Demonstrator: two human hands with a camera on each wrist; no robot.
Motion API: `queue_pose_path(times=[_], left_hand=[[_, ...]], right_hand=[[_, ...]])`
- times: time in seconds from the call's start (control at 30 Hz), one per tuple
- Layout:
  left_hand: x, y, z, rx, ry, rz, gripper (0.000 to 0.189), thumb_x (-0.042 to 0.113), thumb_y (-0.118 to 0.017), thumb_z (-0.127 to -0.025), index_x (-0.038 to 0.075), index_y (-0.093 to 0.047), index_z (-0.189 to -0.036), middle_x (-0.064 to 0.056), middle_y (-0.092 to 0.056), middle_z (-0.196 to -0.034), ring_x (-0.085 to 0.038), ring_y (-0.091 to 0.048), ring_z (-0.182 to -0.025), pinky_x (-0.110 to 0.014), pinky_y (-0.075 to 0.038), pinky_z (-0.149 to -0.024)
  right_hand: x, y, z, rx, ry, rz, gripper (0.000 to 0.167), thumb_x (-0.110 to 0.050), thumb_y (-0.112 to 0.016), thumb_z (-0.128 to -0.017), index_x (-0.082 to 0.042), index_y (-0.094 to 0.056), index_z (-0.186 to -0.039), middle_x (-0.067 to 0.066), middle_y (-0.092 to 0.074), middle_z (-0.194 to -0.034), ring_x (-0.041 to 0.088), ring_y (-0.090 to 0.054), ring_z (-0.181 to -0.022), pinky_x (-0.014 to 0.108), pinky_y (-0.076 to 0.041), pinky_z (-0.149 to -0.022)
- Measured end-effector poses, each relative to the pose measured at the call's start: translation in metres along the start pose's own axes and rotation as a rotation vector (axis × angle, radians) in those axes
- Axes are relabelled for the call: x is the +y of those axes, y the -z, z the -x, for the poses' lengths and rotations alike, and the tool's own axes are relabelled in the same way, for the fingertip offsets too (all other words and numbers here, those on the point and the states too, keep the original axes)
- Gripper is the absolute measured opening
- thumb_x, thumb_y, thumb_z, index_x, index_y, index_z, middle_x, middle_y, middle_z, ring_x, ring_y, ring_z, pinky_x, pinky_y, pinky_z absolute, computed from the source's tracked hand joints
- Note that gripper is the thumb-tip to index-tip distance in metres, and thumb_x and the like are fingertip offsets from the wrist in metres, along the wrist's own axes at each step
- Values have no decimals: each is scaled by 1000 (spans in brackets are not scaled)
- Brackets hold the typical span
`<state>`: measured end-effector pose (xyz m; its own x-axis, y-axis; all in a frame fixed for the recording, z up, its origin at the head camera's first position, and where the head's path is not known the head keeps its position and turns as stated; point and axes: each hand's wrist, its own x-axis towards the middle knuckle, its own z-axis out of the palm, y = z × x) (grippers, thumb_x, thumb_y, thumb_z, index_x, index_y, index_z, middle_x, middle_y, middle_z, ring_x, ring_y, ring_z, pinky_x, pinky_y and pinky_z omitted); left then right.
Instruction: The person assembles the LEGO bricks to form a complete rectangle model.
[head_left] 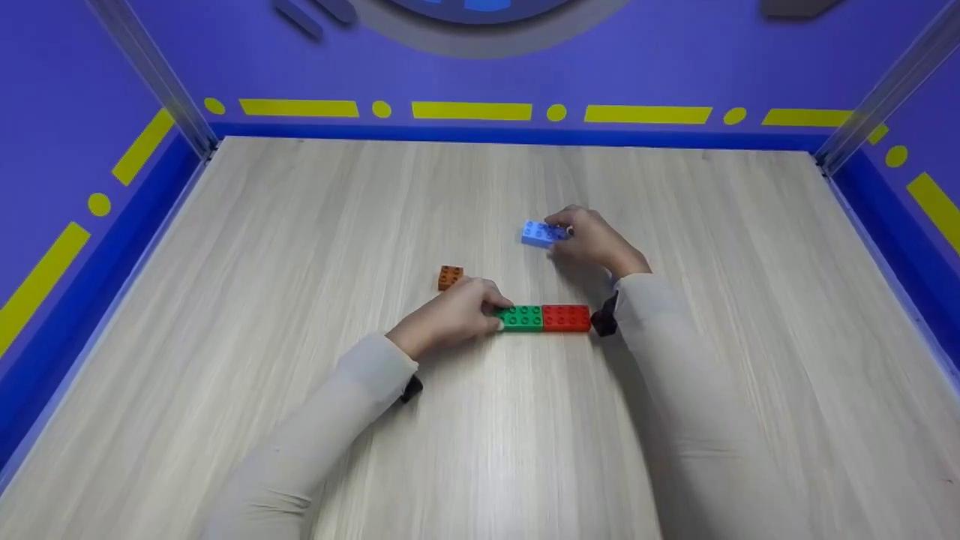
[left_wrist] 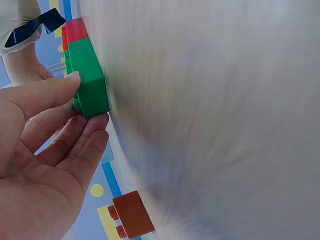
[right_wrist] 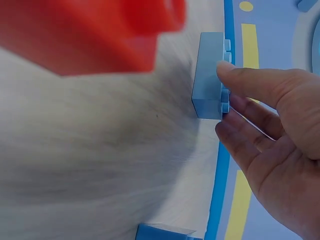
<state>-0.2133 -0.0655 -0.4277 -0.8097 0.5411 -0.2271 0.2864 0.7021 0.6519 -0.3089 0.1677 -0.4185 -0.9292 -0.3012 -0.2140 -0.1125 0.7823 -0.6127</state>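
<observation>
My left hand point(head_left: 461, 309) pinches the left end of a green toy building brick point(head_left: 526, 319) between thumb and fingers. A red brick point(head_left: 566, 318) stands end to end with the green one, studs up. Farther back, my right hand point(head_left: 598, 241) holds a light blue brick point(head_left: 537, 233) by its right end; in the right wrist view the thumb lies on its studded side point(right_wrist: 226, 47). Behind the left hand sits a smaller brown-orange brick point(head_left: 450, 277), apart from the fingers; its studs show in the left wrist view.
A darker blue brick point(right_wrist: 162, 232) shows partly at the lower edge of the right wrist view. The wooden tabletop point(head_left: 360, 225) is bounded by blue-purple walls point(head_left: 480, 82) with yellow marks. A black wrist camera point(head_left: 604, 316) is close to the red brick's right end.
</observation>
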Motion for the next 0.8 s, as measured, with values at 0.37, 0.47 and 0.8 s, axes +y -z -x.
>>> queue_pose_path(times=[0.37, 0.47, 0.8], left_hand=[[0, -1, 0, -2, -10, 12, 33, 10, -67, -88, 9, -68, -121, -3, -65, -118, -17, -54, -111, -34, -43, -99], [-1, -1, 0, 1, -18, 19, 33, 9, -67, -88, 8, -68, -121, -4, -66, -118, -16, -56, -111, -33, -44, -98], [-3, 0, 2, 3, -44, 24, 33, 10, -66, -88, 8, -68, -121, -5, -66, -118, -17, -57, -111, -34, -46, -96]], right_hand=[[-1, -2, 0, 1, 31, 39, 46, -3, -69, -85, -1, -58, -130, 17, -53, -129, 29, -50, -115, 44, -40, -106], [0, -2, 0, -2, 35, 50, 44, -2, -69, -85, 0, -60, -128, 17, -55, -126, 29, -51, -114, 44, -42, -104], [-2, -3, 2, -3, -2, 31, 40, 0, -67, -86, -3, -61, -126, 16, -58, -125, 28, -53, -112, 43, -43, -104]])
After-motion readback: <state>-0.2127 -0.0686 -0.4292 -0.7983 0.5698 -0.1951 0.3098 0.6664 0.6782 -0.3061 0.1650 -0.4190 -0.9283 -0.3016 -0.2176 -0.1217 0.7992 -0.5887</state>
